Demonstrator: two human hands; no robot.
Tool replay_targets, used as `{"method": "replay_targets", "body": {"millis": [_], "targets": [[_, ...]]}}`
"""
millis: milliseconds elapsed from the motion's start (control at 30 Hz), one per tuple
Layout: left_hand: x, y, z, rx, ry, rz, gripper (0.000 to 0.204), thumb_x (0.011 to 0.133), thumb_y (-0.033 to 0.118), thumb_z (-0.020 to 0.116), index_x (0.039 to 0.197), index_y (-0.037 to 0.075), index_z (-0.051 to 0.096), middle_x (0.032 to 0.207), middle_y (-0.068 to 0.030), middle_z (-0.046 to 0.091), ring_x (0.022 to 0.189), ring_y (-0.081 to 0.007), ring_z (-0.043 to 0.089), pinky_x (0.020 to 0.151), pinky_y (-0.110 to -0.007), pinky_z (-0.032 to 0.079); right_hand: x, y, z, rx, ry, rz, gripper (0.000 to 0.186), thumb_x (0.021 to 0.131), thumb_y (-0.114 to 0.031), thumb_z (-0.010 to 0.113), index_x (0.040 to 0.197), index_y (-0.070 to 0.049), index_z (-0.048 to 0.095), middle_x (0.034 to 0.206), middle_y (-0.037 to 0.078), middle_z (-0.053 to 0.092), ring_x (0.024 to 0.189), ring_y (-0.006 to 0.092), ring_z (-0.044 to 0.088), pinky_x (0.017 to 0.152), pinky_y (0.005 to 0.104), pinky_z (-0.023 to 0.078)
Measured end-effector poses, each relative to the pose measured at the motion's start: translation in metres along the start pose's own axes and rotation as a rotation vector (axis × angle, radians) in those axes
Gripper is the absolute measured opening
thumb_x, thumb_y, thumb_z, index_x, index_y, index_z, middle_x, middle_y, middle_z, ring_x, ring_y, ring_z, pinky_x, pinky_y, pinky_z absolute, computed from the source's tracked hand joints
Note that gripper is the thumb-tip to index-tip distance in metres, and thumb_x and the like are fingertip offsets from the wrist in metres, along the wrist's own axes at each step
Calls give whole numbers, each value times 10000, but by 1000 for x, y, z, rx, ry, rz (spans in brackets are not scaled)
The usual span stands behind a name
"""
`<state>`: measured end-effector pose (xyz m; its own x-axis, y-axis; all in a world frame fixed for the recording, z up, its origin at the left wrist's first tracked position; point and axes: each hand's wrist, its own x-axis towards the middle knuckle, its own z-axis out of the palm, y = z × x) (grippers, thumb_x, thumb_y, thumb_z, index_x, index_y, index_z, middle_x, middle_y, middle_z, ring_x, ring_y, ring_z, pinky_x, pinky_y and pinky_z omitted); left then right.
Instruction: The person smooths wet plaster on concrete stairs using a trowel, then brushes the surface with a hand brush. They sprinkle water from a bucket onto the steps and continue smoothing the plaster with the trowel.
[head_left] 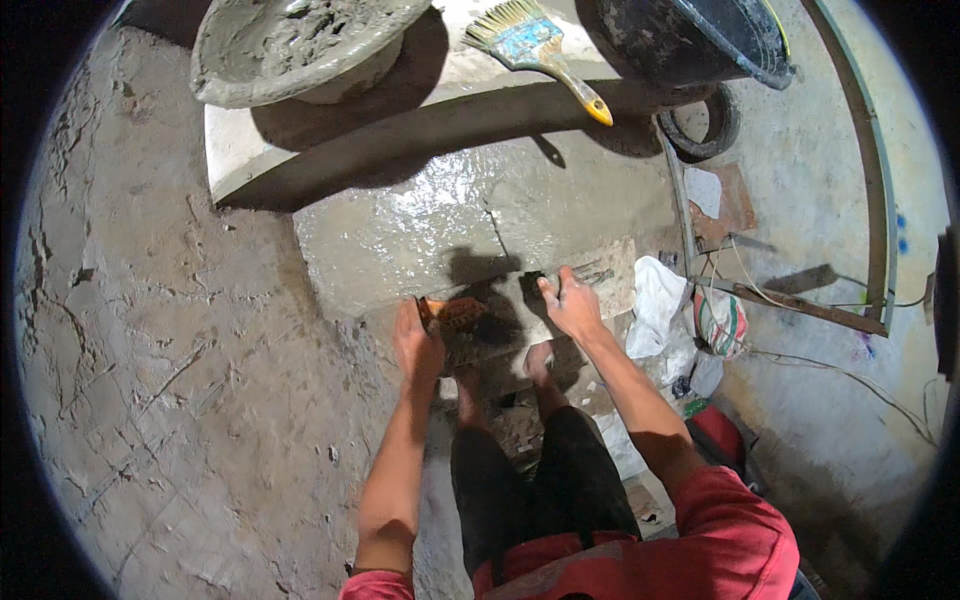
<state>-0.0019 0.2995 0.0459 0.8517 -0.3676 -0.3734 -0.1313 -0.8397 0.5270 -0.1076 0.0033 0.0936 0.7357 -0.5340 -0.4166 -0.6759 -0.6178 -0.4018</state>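
Observation:
My left hand (418,342) is closed at the edge of a rough brown, orange-edged object (455,314), whose kind I cannot make out. My right hand (574,305) is wrapped round a dark-handled tool (534,284); its working end is hard to tell from the grey surface around it. Just beyond both hands spreads a slab of wet grey mortar (420,235), shiny in its far left part, with a thin dark crack-like line near its middle. My bare feet are just below the hands.
On a curved ledge (235,150) beyond the slab stand a basin of mortar (385,65), a wide paintbrush (540,55) and a black bucket (690,45). A black ring (705,125), white plastic bags (655,305), a striped sack (720,322) and cables lie at right. Rough wall-like plaster fills the left.

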Motion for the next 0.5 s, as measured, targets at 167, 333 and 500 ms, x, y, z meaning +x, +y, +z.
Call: {"method": "replay_targets", "body": {"millis": [167,333,500], "targets": [[-22,6,28,76,-60,-23,689,956,128,639,1544,-45,325,1570,-318,366,1451,-472,370,1192,-560,311,48,-3,9,-136,4,12,497,1060,-423,472,1059,67,549,803,359,671,802,556,669,727,630,528],[38,23,-5,166,144,88,707,992,187,605,1583,-20,274,1639,-268,281,1498,-454,299,1206,-578,270,112,28,-27,-74,97,145,520,1066,-417,454,1085,86,585,894,369,681,896,556,674,818,616,535],[91,27,-24,427,-61,-81,753,1010,267,575,1616,7,210,1681,-214,228,1541,-404,240,1220,-582,252,102,67,-36,54,55,259,582,1052,-446,459,1153,109,601,1051,399,659,1044,569,634,920,607,509]]}}
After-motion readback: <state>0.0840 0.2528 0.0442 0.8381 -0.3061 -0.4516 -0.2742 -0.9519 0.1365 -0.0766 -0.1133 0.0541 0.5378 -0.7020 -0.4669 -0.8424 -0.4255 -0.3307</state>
